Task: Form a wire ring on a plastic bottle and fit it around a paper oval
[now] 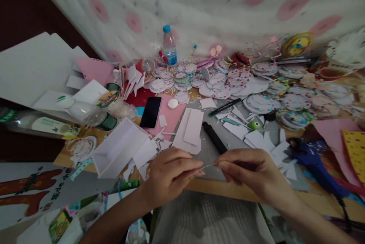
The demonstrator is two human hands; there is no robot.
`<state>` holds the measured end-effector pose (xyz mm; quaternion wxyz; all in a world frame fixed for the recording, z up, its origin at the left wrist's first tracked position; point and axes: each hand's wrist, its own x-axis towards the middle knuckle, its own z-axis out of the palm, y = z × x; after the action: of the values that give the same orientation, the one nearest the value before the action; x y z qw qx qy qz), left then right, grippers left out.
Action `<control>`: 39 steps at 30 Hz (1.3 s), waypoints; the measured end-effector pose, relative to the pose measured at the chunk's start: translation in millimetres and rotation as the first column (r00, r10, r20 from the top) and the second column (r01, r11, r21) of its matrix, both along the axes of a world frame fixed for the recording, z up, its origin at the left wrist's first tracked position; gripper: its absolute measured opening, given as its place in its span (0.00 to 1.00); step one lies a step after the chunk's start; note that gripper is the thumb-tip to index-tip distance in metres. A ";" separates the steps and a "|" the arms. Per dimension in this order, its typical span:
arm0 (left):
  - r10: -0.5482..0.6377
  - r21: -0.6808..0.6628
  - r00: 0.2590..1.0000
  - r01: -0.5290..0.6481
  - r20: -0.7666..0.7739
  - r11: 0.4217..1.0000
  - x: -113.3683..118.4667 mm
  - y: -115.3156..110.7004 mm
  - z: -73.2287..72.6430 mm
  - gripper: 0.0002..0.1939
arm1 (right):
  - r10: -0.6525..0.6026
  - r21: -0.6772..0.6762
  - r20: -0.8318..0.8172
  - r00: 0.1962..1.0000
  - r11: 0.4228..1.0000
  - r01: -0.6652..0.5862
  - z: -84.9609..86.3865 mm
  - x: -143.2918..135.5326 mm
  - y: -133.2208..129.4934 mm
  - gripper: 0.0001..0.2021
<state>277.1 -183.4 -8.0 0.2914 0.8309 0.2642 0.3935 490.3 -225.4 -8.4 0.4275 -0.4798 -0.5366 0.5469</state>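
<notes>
Near the table's front edge, my left hand (175,175) and my right hand (246,168) face each other with fingertips pinched. A thin pale strip (207,166) stretches between them, one end in each pinch; whether it is paper or thread I cannot tell. Just beyond my right fingers lies a thick black marker (214,137). Cut white card pieces (191,126) lie stacked on the grey cutting mat (199,160) ahead of my left hand. An open white card box (119,147) sits to the left, with paper scraps beside it.
A black phone (151,112) rests on pink paper. Decorated white paper discs (216,80) pile up along the back, by a water bottle (170,46). At right lies a blue glue gun (321,164) with a cord. Plastic bottles (85,113) lie at left.
</notes>
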 end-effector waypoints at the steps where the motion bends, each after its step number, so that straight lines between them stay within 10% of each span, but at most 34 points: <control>1: 0.013 -0.048 1.000 -0.012 0.021 0.999 1.2 -1.2 0.8 0.08 | -0.006 0.036 0.019 1.000 0.999 0.005 1.9 -1.1 -0.6 0.11; 4: 0.067 -0.318 0.993 -0.032 0.097 0.948 4.8 -3.2 2.8 0.02 | -0.068 0.217 0.125 0.990 0.975 0.039 6.9 -5.4 -3.2 0.07; 6: 0.103 -0.618 0.986 0.001 0.132 0.786 6.2 -2.0 2.3 0.09 | -0.135 0.424 0.246 0.960 0.905 0.018 7.5 -6.6 -4.8 0.07; 10: 0.105 -0.986 0.981 0.163 0.164 0.019 4.8 4.5 -3.2 0.17 | -0.252 0.745 0.569 0.783 0.561 -0.361 3.2 2.8 -5.8 0.12; 13: 0.078 -0.950 0.979 0.201 0.187 -0.239 1.8 8.1 -6.6 0.16 | -0.284 0.704 0.709 0.645 0.338 -0.625 2.9 15.3 -5.2 0.11; 15: 0.050 -0.969 0.985 0.173 0.167 -0.178 -0.6 9.2 -6.4 0.18 | -0.288 0.665 0.746 0.600 0.280 -0.692 4.3 20.4 -4.5 0.13; 19: -0.031 -0.983 0.998 0.052 0.047 0.178 -7.2 12.6 0.5 0.21 | -0.282 0.676 0.737 0.615 0.312 -0.667 5.7 17.5 -1.2 0.12; 23: -0.078 -0.799 0.984 -0.082 -0.159 0.596 -14.6 16.9 13.8 0.15 | -0.039 0.606 0.670 0.741 0.606 -0.516 11.8 9.7 4.4 0.12; 27: -0.043 -0.312 0.971 -0.034 -0.237 0.950 -17.4 18.7 23.5 0.10 | 0.301 0.266 0.462 0.834 0.850 -0.455 21.4 7.5 10.4 0.06; 31: -0.023 0.119 0.964 0.056 -0.266 0.991 -20.1 20.7 22.8 0.01 | 0.422 0.035 0.372 0.827 0.884 -0.466 18.3 5.2 16.3 0.04; 39: -0.053 0.439 0.847 0.326 -0.528 0.837 -31.1 28.5 16.0 0.11 | 0.548 -0.166 0.161 0.821 0.835 -0.525 8.2 1.4 21.1 0.04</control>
<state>246.0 -154.9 8.0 0.0203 0.9729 0.1288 0.1908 491.6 -204.4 -0.2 0.1715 -0.3858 -0.6584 0.6232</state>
